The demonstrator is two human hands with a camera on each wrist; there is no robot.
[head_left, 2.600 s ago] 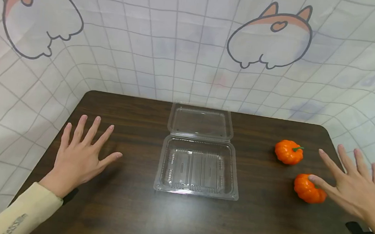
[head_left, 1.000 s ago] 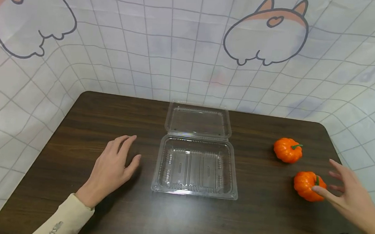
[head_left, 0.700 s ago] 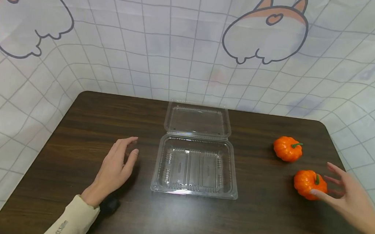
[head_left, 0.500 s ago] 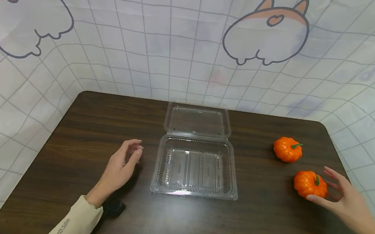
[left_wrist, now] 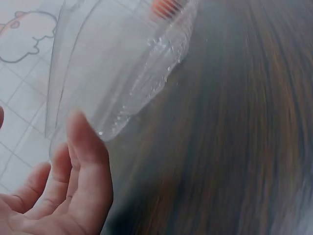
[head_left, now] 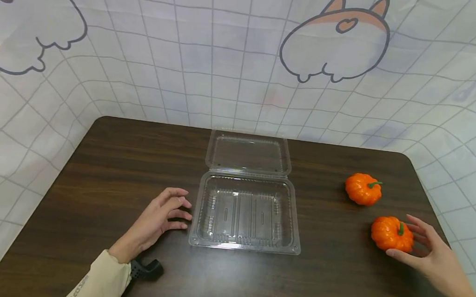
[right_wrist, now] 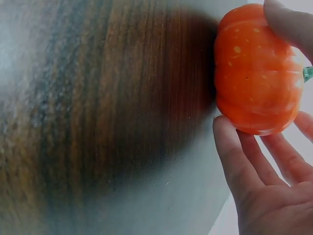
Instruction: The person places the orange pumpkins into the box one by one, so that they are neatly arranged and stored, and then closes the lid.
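Note:
My right hand (head_left: 436,259) curls round a small orange pumpkin (head_left: 390,234) on the table, thumb along its near side and fingers behind. In the right wrist view the fingertips (right_wrist: 225,125) meet the ribbed side of the pumpkin (right_wrist: 259,73); its green stem points away. A second orange pumpkin (head_left: 362,189) sits just behind it, untouched. Mid-table lies a clear plastic clamshell container (head_left: 244,247), its lid (head_left: 249,154) folded back. My left hand (head_left: 154,219), fingers loosely bent and holding nothing, hovers right by the container's left rim.
The dark wood-grain table (head_left: 136,159) has rounded far corners. A white checked cloth (head_left: 177,69) with cartoon corgi prints hangs behind and at both sides. Black straps (head_left: 146,269) go round the wrists.
Both hands have come down from spread poses. The left has moved right to the container's side, fingers loosely bent; the right has closed in round the nearer pumpkin, which stays in place.

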